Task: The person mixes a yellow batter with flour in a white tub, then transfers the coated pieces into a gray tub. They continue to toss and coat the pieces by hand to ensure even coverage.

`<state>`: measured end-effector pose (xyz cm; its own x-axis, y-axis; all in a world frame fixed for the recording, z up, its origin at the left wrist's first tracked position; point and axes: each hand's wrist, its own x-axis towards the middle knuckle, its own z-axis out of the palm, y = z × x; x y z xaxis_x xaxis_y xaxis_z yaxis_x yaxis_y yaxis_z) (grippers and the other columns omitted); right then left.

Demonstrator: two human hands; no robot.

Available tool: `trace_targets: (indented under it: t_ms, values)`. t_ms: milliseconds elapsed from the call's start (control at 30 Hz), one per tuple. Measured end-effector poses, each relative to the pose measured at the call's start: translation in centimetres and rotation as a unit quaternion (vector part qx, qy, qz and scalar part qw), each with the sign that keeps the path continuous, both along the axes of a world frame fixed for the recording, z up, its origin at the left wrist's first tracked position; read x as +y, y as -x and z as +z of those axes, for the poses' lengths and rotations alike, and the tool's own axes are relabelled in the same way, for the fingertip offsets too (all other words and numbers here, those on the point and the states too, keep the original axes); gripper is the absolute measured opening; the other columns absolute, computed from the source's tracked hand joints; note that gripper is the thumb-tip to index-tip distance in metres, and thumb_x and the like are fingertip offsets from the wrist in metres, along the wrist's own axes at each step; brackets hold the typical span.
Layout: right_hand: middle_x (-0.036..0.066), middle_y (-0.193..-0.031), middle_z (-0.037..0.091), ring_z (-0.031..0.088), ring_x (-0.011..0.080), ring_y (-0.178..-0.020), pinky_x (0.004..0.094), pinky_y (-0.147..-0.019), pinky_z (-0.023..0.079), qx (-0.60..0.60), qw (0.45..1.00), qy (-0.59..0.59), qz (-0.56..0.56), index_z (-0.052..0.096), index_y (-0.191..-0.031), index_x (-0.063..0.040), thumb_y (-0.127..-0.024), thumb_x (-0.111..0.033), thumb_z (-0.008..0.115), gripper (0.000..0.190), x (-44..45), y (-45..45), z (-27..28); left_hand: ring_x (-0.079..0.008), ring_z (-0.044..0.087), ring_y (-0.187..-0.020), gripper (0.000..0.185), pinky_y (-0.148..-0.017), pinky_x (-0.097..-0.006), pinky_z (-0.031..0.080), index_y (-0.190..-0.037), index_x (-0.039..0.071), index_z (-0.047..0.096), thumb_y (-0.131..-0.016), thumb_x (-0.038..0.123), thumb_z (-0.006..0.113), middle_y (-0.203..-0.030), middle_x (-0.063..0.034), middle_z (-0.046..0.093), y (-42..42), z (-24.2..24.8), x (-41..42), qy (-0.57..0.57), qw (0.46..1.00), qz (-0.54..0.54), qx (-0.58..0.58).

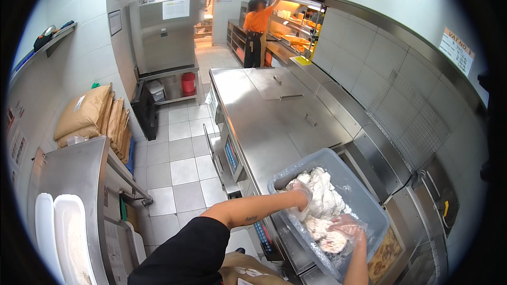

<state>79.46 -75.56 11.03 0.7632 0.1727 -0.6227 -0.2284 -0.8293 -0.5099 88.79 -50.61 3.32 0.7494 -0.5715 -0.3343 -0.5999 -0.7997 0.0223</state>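
Note:
A grey plastic tub [382, 221], dusted with white flour, rests over the steel fryer bank before me. Inside lies a heap of flour-coated food pieces [324, 192], probably chicken. My left hand [303, 198], in a clear plastic glove, reaches over the near left rim against the heap's side. My right hand [350, 227], gloved too, lies on a floured piece [332, 242] at the lower end of the tub. The fingers of both hands are partly hidden by flour and loose plastic, so their hold is unclear.
Bubbling oil with food shows in a fryer vat [386, 255] beside the tub. A wire rack [410, 122] leans on the tiled wall. Steel lids [277, 107] extend ahead. At left stand white bins [73, 237] and stacked paper sacks [85, 114]. A co-worker [255, 27] stands at the far shelves.

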Motion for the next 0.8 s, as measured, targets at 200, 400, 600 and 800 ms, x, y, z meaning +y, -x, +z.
trace_targets:
  t_ms: [200,400,600,800]
  values:
    - [0.023,-0.128,0.064,0.061,0.0317,-0.119,0.0377,-0.104,0.047,-0.091,0.977,0.148,0.125,0.060,-0.133,-0.001,-0.067,-0.053,0.086,0.088,-3.8,0.7,-5.0,-0.0320,0.069,-0.108,0.049,-0.086,-0.0568,0.052,-0.115,0.009,0.075,-0.070,0.027,0.080,-0.116,-0.0092,0.074,1.0,-0.3,0.5,-0.035,0.999,-0.032,0.018]
    - [0.025,-0.133,0.061,0.058,0.0352,-0.125,0.0363,-0.107,0.045,-0.092,0.986,0.108,0.082,0.056,-0.138,-0.001,-0.070,-0.062,0.081,0.095,-2.2,2.5,-6.0,-0.0282,0.070,-0.104,0.043,-0.080,-0.0500,0.054,-0.108,0.006,0.076,-0.069,0.024,0.078,-0.109,-0.0117,0.074,1.4,3.2,0.6,-0.122,0.988,-0.096,0.004]
    - [0.023,-0.130,0.064,0.061,0.0339,-0.122,0.0381,-0.106,0.046,0.021,0.976,0.216,0.035,0.065,-0.127,0.000,-0.078,-0.035,0.076,0.061,-3.6,3.2,-0.9,-0.0292,0.064,-0.119,0.055,-0.095,-0.0537,0.047,-0.123,0.011,0.071,-0.076,0.036,0.078,-0.127,-0.0108,0.069,0.9,11.0,-2.2,-0.099,0.993,-0.065,0.005]
    - [0.016,-0.124,0.069,0.064,0.0303,-0.116,0.0485,-0.093,0.051,-0.136,0.912,0.369,0.117,0.072,-0.119,-0.010,-0.093,-0.024,0.057,0.033,-0.4,0.9,-2.6,-0.0289,0.053,-0.132,0.055,-0.108,-0.0551,0.037,-0.126,0.010,0.069,-0.078,0.037,0.075,-0.135,-0.0106,0.063,3.9,7.1,-13.7,-0.188,0.981,-0.012,-0.045]
